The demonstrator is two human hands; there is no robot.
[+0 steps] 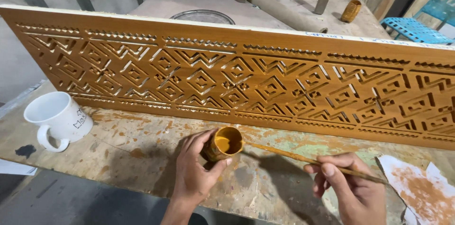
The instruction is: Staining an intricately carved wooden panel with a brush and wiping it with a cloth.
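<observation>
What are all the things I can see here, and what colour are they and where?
carved panel: 1, ochre brown, standing on edge along the bench
paint cup: 1, small, ochre paint inside, front middle
brush: 1, thin, paint-coated, tip at the cup
mug: 1, white, on the bench at left
stained paper: 1, white with brown smears, front right
bench: 1, paint-spattered wood
round tray: 1, grey, behind the panel
far cup: 1, ochre, lying on the floor, top right
blue crates: 2, top right
left hand: holds the paint cup
right hand: holds the brush
</observation>
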